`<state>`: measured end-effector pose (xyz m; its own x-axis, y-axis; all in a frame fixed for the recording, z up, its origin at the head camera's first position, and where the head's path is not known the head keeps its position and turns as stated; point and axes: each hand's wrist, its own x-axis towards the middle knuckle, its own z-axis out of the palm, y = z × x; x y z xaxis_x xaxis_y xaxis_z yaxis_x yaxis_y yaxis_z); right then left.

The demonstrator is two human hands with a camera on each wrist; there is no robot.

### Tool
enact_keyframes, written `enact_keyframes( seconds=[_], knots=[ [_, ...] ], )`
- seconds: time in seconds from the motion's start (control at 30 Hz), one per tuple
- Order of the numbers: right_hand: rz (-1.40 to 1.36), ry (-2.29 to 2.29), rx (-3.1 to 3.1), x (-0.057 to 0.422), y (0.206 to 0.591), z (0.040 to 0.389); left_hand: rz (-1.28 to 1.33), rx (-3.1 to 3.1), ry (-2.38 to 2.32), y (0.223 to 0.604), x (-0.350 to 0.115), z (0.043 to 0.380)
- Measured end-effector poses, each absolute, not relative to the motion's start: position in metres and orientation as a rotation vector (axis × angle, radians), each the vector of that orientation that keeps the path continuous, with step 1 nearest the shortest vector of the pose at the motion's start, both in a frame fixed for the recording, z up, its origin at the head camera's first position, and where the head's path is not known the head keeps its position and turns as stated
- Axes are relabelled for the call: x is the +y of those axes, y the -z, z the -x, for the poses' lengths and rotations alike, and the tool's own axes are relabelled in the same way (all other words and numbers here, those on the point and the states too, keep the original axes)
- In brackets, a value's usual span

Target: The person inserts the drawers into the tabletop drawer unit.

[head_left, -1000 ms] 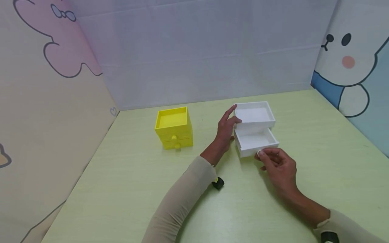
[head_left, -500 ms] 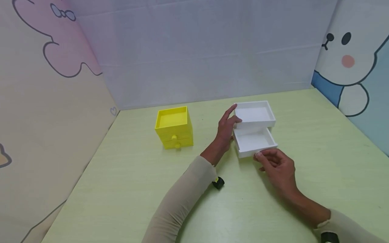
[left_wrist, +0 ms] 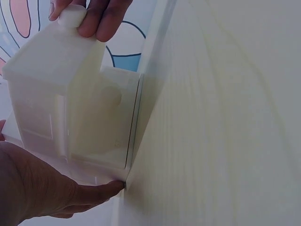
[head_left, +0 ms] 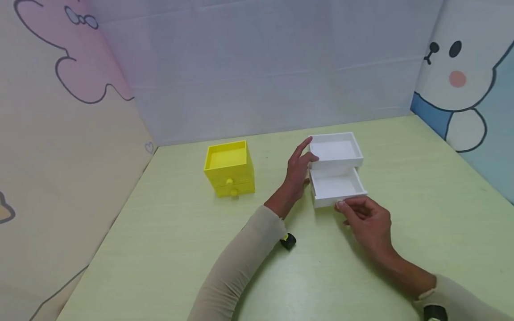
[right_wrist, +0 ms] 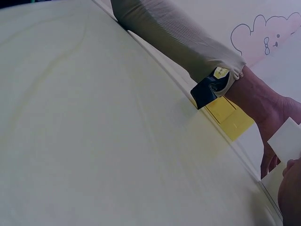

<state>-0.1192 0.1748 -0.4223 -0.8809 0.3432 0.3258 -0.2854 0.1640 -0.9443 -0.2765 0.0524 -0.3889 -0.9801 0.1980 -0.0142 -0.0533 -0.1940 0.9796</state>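
Observation:
A small white drawer cabinet [head_left: 336,151] with a tray-like top stands at the table's right half. Its upper drawer [head_left: 337,184] is pulled well out, and nothing shows inside. My right hand [head_left: 368,223] pinches the round knob [left_wrist: 72,16] on that drawer's front between thumb and fingers. At the cabinet's left side, my left hand [head_left: 297,176] holds the body, with fingers over the top rim and a digit low by the base, as the left wrist view shows. The lower drawer [left_wrist: 106,117] sits in the body under the pulled-out one.
A yellow drawer cabinet [head_left: 228,167] with two knobs stands left of the white one, its drawers in. A black wrist device [head_left: 288,241] sits at my left cuff. A pale curtain [head_left: 265,71] and printed side walls bound the pale green table [head_left: 160,249].
The drawer front has shifted very slightly left and dipped a little, with my right hand still on its knob. My left hand stays where it was on the white cabinet.

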Motion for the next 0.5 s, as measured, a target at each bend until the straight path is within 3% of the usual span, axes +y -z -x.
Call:
enact_keyframes(
  seconds=[0.5],
  knots=[
    [0.113, -1.798, -1.859, 0.1739, 0.4223, 0.1195, -0.138, 1.925, -2.275, 0.3875, 0.0519, 0.2761]
  ],
)
